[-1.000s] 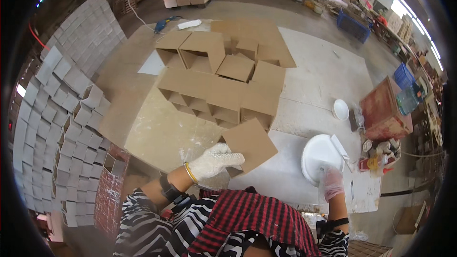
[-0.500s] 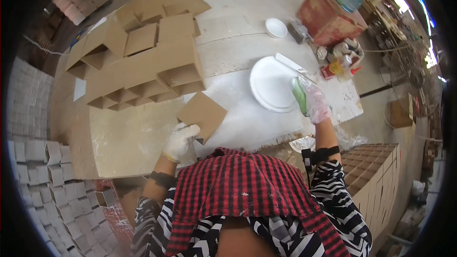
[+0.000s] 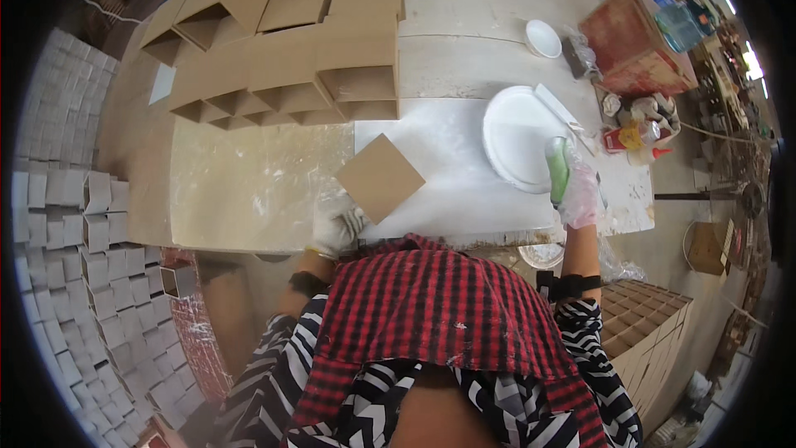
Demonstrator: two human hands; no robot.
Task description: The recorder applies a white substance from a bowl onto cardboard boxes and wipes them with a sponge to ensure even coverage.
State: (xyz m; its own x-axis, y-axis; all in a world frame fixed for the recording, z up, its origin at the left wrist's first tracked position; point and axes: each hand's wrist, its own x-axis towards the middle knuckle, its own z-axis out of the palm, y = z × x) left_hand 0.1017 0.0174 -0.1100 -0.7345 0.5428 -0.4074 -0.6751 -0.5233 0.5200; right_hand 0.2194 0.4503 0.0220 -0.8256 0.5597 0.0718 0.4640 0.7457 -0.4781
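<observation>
A square piece of brown cardboard (image 3: pixel 380 178) is turned corner-on at the front of the table. My left hand (image 3: pixel 336 222), in a white knit glove, is closed at its lower left edge, with the fingers curled and partly hidden. On the right, my right hand (image 3: pixel 580 199) wears a loose clear plastic glove and grips a green pad (image 3: pixel 557 170), its exact kind unclear. The pad is at the right rim of a round white tray (image 3: pixel 503 141) with white matter in it. A flat white strip (image 3: pixel 554 105) lies across the tray's upper right edge.
Brown cardboard boxes (image 3: pixel 286 66) stand joined at the back left. A white bowl (image 3: pixel 543 38), a red-brown crate (image 3: pixel 630 41) and glue bottles (image 3: pixel 623 138) are at the far right. Stacked pale boxes (image 3: pixel 62 199) line the left; a divided carton (image 3: pixel 643 315) stands low right.
The view has shifted, so the table appears lower left-to-right moved and nearer its front edge. My left thumb no longer shows on top of the cardboard. My right hand still holds the green pad.
</observation>
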